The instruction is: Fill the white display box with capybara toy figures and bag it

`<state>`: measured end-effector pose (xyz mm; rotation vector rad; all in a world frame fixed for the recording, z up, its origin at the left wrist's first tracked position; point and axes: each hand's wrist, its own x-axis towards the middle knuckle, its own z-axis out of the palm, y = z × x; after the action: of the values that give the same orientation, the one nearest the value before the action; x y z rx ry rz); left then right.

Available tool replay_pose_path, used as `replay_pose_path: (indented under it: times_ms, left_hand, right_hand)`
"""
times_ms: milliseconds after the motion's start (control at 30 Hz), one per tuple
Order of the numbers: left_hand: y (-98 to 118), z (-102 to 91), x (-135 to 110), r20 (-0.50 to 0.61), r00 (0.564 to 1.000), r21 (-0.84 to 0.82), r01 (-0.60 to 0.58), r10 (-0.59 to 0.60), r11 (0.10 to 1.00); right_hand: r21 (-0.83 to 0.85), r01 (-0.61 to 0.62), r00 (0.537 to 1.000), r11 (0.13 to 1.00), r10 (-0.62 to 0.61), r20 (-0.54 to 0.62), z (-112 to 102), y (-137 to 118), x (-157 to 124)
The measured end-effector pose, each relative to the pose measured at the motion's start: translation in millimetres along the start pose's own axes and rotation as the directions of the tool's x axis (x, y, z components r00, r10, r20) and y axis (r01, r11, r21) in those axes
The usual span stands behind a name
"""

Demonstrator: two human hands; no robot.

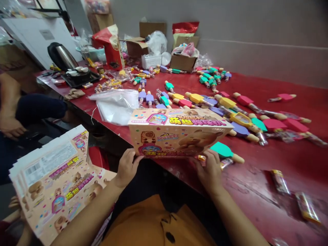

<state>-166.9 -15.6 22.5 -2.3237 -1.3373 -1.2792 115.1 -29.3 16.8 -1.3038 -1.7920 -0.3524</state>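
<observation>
I hold a peach-coloured printed carton [176,131] with cartoon bears at the front edge of a red table [269,171]. My left hand [126,167] grips its lower left corner from below. My right hand [210,171] grips its lower right edge, fingers curled under it. Behind the carton lie several toy lollipop-shaped sticks [246,119] with coloured blocks and tan handles; a teal one [225,152] lies just right of my right hand.
A stack of flat, unfolded cartons [53,184] rests at the lower left. A clear plastic bag [116,104] lies behind the carton. A kettle [63,56], tea tray, cardboard boxes [183,61] and red bags crowd the far end. Another person's arm [10,102] shows at left. Candy tubes [280,181] lie at right.
</observation>
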Motion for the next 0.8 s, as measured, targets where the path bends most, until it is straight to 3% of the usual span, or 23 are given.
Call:
replay_pose_path:
  times_ms: [100, 200, 367, 533, 700, 800]
  left_hand:
    - [-5, -7.3, 4, 0.038, 0.997, 0.044, -0.072, 0.071, 0.996]
    - [-7, -5.4, 4, -0.019, 0.991, 0.12, -0.131, 0.134, 0.984]
    - [-2, 3.6, 1, -0.095, 0.995, 0.098, -0.009, 0.019, 0.995]
    - [-9, 1.9, -1, 0.003, 0.999, 0.011, 0.047, -0.047, 0.999]
    - [-25, -4.9, 4, 0.063, 0.997, -0.066, -0.047, 0.052, 0.997]
    - [-25, -6.6, 7, 0.079, 0.996, -0.052, -0.041, 0.045, 0.998]
  right_hand:
    - [0.035, 0.01, 0.998, 0.999, -0.012, 0.062, -7, 4, 6]
    - [0.028, 0.022, 0.994, 0.999, -0.025, 0.108, -9, 9, 13]
    - [0.045, 0.036, 0.992, 0.998, -0.041, 0.116, -6, 11, 16]
    - [0.107, 0.026, 0.987, 0.994, -0.042, 0.157, -3, 13, 15]
    - [0.198, 0.009, 0.974, 0.98, -0.054, 0.219, -4, 16, 18]
    - [0.243, -0.021, 0.97, 0.97, -0.039, 0.238, -3, 19, 17]
